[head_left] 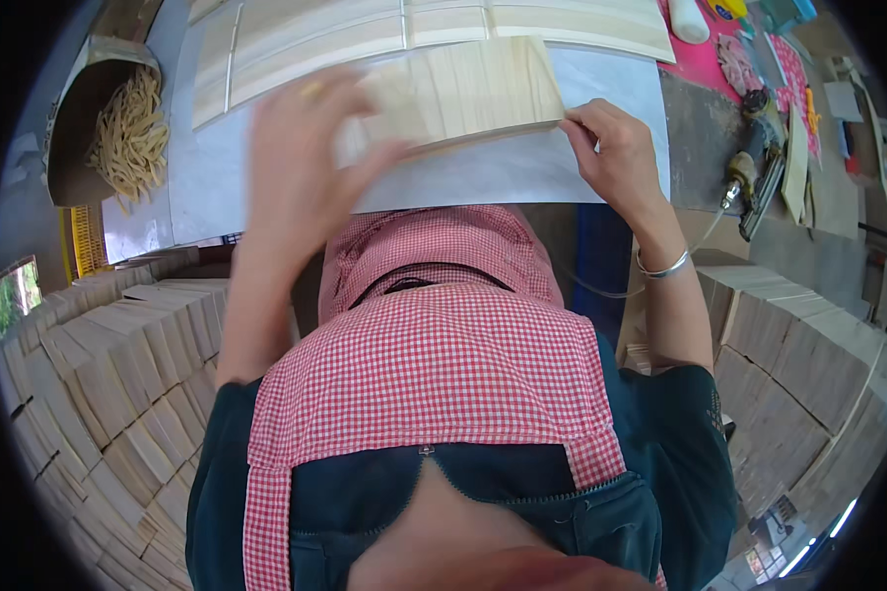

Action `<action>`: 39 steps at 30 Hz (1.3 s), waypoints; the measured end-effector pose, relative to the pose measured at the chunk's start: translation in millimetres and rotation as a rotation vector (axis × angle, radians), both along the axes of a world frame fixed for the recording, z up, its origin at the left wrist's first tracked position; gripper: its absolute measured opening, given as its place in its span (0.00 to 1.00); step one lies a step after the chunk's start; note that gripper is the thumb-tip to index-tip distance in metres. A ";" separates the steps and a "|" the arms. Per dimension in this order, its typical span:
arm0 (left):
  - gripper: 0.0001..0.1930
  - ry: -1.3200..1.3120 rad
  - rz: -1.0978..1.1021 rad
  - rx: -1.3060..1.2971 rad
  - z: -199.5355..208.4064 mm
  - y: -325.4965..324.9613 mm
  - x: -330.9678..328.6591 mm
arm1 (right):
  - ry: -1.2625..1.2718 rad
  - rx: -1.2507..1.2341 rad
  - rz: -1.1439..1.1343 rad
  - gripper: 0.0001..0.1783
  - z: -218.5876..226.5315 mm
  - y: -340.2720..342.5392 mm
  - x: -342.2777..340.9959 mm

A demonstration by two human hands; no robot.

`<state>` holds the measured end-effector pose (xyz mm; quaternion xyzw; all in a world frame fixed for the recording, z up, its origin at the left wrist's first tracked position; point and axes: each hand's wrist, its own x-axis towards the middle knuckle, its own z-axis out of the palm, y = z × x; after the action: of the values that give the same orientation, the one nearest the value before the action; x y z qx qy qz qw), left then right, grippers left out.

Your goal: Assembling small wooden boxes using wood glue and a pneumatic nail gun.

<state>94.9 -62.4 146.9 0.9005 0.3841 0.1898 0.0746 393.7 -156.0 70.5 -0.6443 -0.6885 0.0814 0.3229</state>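
Observation:
A pale wooden board (473, 89) is tilted slightly over the white work surface, its right end higher than its left. My right hand (616, 148) pinches the board's lower right corner between thumb and fingers. At the left end, my left hand (306, 148) is smeared by motion, with its thumb and fingers spread apart. It overlaps that end of the board in view; whether it touches the wood I cannot tell. Behind the board lie several longer pale wooden panels (335, 44) bound with thin bands.
A metal container (74, 128) of rubber bands (133, 138) lies on the left. An air nail gun (754, 167) with a hose rests at the right, near a white bottle (689, 22) on pink cloth. Stacked wooden pieces stand to my left (118, 345) and right (798, 355).

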 end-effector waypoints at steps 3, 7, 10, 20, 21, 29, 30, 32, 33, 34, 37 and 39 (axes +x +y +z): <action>0.27 -0.035 -0.236 0.105 -34.5 15.2 73.3 | -0.007 0.017 0.004 0.01 -3.0 4.3 -1.4; 0.28 -0.007 -0.249 -0.004 -73.9 29.9 105.9 | -0.041 0.030 -0.007 0.03 -7.1 0.6 3.3; 0.26 -0.094 -0.241 -0.087 -79.7 30.7 107.0 | 0.164 -0.094 0.022 0.03 -1.7 1.5 11.4; 0.24 -0.152 -0.238 -0.185 -81.9 31.9 108.9 | 0.398 0.096 -0.257 0.04 -16.7 68.3 -5.9; 0.24 -0.154 -0.235 -0.192 -80.9 31.8 109.5 | 0.352 0.106 -0.283 0.04 -20.1 71.5 -8.7; 0.25 -0.157 -0.227 -0.202 -78.6 34.0 106.9 | 0.352 0.100 -0.366 0.03 -25.9 79.9 -24.0; 0.25 -0.159 -0.230 -0.201 -78.7 34.2 106.5 | 0.374 0.091 -0.383 0.03 -25.5 80.3 -25.4; 0.25 -0.166 -0.230 -0.204 -79.0 34.2 105.9 | 0.392 0.080 -0.398 0.03 -25.0 81.0 -28.2; 0.25 -0.170 -0.232 -0.197 -79.3 34.0 106.0 | 0.405 0.075 -0.416 0.03 -25.1 81.3 -29.4; 0.25 -0.175 -0.235 -0.190 -79.5 33.9 106.2 | 0.419 0.071 -0.434 0.04 -25.2 81.7 -30.5; 0.25 -0.182 -0.234 -0.185 -81.1 33.2 105.9 | 0.446 0.053 -0.468 0.05 -26.4 81.5 -34.0; 0.25 -0.199 -0.249 -0.170 -83.3 34.2 106.1 | 0.450 0.003 -0.479 0.06 -26.6 81.3 -31.5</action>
<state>201.0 -28.3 63.7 0.9083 0.2750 0.2340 0.2112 362.2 -74.7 43.9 -0.7533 -0.4291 0.1425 0.4776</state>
